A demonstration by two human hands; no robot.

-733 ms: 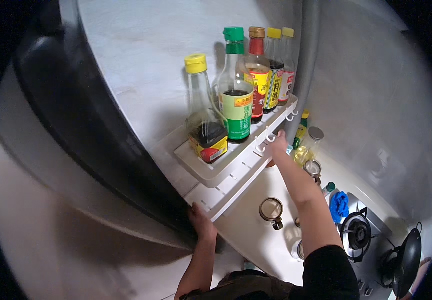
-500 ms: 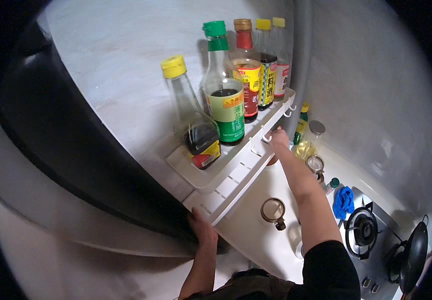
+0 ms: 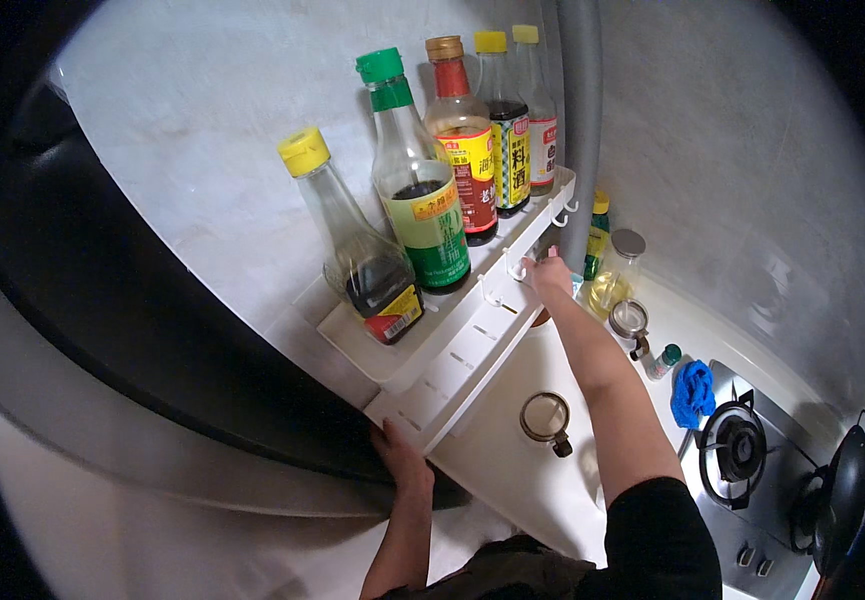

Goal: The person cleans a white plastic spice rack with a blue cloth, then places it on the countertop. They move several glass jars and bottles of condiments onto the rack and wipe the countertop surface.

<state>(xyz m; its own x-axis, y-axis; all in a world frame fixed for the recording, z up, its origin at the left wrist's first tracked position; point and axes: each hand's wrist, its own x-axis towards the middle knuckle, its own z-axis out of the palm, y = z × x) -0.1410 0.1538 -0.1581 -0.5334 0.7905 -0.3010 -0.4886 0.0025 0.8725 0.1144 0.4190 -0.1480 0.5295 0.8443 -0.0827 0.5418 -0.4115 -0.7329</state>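
A white slotted rack point(image 3: 462, 358) hangs tilted in view just below a white wall shelf point(image 3: 357, 352). My left hand point(image 3: 404, 458) is closed around its near end, the thumb along the edge. At the far end my right hand point(image 3: 550, 275) grips it, fingers partly hidden behind the shelf's white hooks point(image 3: 518, 268). On the wall shelf stand several sauce bottles: a yellow-capped bottle point(image 3: 357, 260) nearest, a green-capped bottle point(image 3: 422, 200), a brown-capped bottle point(image 3: 467, 150), and two slimmer yellow-capped bottles point(image 3: 507, 130) behind.
Below lies a white counter point(image 3: 497, 450) with a clamp-lid jar point(image 3: 546, 418), another clamp-lid jar point(image 3: 629, 320), an oil jar point(image 3: 612, 285) and a small green-capped shaker point(image 3: 664, 362). A blue cloth point(image 3: 692, 393) lies by the gas stove point(image 3: 734, 450). A dark curved appliance point(image 3: 152, 300) flanks the left; a grey pipe point(image 3: 580, 130) runs behind.
The view has shifted slightly, so the shelf and bottles appear farther left. Both hands keep their hold on the rack's two ends, with little movement otherwise.
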